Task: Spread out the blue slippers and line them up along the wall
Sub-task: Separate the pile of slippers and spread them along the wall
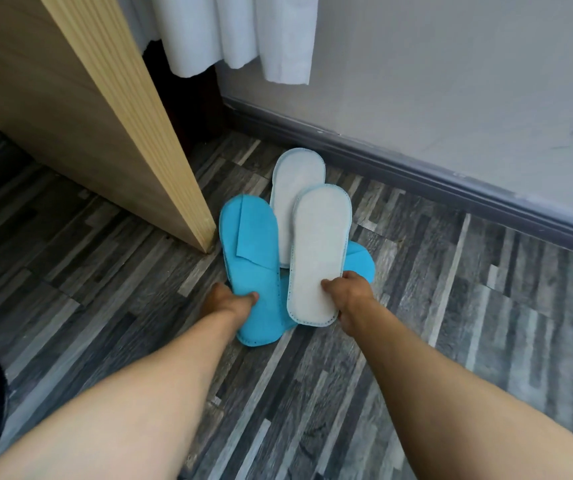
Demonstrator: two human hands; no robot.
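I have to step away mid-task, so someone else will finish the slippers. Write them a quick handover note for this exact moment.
Left hand: pinching the heel of the blue-side-up slipper, which lies on the floor.
Right hand: gripping the sole-up slipper on top of the pile.
A second sole-up slipper lies behind, and another blue one is mostly buried.
Done: nothing lined up yet; all overlap in a heap near the baseboard.
Left: separate them and set them in a row along the wall.

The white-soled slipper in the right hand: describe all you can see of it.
The sole-up slipper is a long flat oval, off-white and felt-like, edged in pale blue stitching. The right hand pinches its near end, thumb on the sole. It tilts toward the wall, overlapping a second sole-up slipper and a blue one beneath.
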